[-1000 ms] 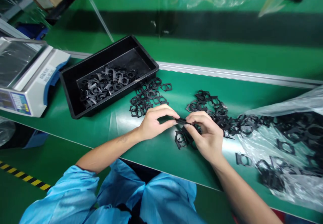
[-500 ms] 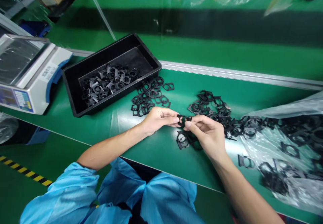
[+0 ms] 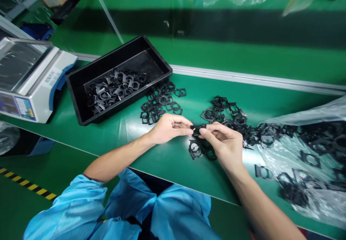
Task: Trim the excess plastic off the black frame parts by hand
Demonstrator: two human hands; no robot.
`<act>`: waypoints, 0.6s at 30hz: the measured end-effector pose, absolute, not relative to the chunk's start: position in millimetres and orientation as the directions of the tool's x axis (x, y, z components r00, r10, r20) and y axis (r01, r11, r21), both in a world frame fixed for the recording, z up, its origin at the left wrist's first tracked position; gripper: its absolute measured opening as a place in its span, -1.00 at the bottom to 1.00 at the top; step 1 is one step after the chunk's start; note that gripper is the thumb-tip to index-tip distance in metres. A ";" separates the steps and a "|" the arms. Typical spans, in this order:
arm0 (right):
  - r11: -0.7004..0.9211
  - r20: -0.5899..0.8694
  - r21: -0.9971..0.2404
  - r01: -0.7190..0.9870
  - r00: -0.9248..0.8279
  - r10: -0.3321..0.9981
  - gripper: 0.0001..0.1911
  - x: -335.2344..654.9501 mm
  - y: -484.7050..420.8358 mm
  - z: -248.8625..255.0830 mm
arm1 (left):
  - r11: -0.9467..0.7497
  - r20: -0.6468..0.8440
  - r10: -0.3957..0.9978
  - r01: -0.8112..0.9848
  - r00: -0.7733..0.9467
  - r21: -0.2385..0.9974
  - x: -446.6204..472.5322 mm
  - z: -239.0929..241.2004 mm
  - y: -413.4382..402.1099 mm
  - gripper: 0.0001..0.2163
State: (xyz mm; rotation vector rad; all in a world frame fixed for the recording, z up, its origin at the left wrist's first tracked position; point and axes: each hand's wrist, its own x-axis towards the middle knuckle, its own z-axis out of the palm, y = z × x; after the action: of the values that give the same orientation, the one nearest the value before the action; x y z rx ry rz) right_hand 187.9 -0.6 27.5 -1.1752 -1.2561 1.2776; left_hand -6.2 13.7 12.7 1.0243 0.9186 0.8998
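Now, the right hand's fingertips [image 3: 202,131] and the left hand's fingertips [image 3: 190,132] are both closed on a black plastic frame [image 3: 198,129], pinching it between them just above a small heap of frames [image 3: 198,150] on the green workbench [image 3: 167,168]. Farther left, more frames [image 3: 160,101] sit beside a black tray [image 3: 108,58]; on the right, a clear plastic bag [image 3: 273,153] holds still more.
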 end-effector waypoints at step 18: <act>0.024 0.021 -0.999 0.046 -0.057 0.998 -0.70 186.5 -1.1 28.6 | 0.152 -0.089 0.962 -0.236 0.258 0.960 -0.4 10.4 9.3 -0.67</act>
State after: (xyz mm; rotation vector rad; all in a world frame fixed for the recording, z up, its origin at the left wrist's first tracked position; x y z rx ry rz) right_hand 186.5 -1.1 28.6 -1.2000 -1.2961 1.2116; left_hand -0.4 9.3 10.4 1.0419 0.9005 1.0520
